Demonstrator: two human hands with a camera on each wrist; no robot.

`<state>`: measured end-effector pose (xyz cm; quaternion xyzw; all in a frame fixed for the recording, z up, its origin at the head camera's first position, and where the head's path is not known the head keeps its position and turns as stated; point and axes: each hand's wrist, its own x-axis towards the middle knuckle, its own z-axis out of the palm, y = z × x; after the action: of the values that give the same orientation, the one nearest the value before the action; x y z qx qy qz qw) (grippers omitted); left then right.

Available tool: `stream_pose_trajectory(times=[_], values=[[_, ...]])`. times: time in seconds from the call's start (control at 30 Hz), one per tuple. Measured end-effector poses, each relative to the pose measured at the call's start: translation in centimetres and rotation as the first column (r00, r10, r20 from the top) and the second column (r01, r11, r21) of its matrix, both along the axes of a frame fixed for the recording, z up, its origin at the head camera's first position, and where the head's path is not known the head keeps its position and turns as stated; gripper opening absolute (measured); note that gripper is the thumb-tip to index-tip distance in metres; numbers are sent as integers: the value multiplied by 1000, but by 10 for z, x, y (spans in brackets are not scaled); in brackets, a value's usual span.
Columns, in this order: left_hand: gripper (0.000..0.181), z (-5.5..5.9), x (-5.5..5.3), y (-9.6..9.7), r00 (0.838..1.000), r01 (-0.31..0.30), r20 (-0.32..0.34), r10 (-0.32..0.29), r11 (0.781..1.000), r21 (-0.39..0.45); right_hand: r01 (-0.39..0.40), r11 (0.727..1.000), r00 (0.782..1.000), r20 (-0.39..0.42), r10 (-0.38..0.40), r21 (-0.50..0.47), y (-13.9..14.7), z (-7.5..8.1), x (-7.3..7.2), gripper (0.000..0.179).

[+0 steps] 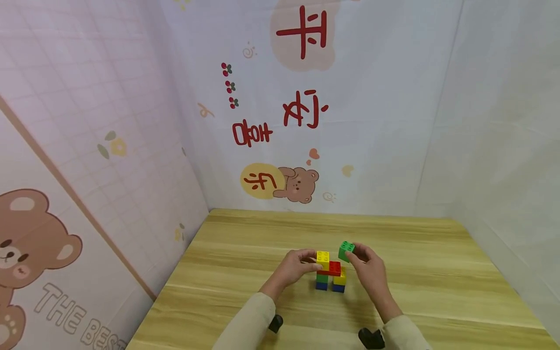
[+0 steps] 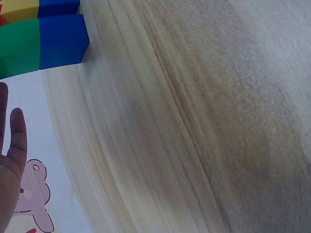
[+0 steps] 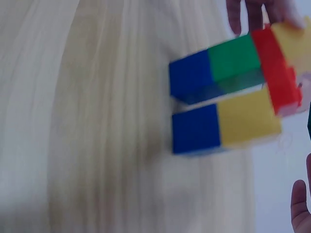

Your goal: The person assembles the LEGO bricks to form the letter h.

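A small structure of toy building blocks stands on the table. Its left column has a blue block [image 1: 321,286] under a green block [image 1: 322,278]; the right column has a blue block [image 3: 196,128] under a yellow block [image 3: 248,116]. A red block [image 1: 334,268] bridges both columns. On the red block's left end sits another yellow block [image 1: 323,256], pinched by my left hand [image 1: 292,267], its thumb on the near side. My right hand [image 1: 372,273] holds a second green block [image 1: 346,252] between thumb and fingers, above the red block's right end and slightly to the right.
The wooden table [image 1: 245,238] meets a white printed cloth wall [image 1: 385,121] behind the blocks. Another printed cloth [image 1: 109,97] hangs along the left side. Dark wrist-mounted pieces [image 1: 372,338] show by the sleeves.
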<state>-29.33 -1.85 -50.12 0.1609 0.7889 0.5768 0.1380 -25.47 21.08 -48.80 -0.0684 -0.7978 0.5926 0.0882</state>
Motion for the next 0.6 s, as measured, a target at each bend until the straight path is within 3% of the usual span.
stream_pose_trajectory(times=[0.43, 0.6], values=[[28, 2, 0, -2, 1000, -1, -1, 1, 1000, 4, -138, 989, 983, -128, 130, -61, -34, 39, 6, 41], [25, 2, -1, -2, 1000, 9, -5, -9, 1000, 27, -190, 982, 973, -135, 186, -17, -44, 48, 7, 41]])
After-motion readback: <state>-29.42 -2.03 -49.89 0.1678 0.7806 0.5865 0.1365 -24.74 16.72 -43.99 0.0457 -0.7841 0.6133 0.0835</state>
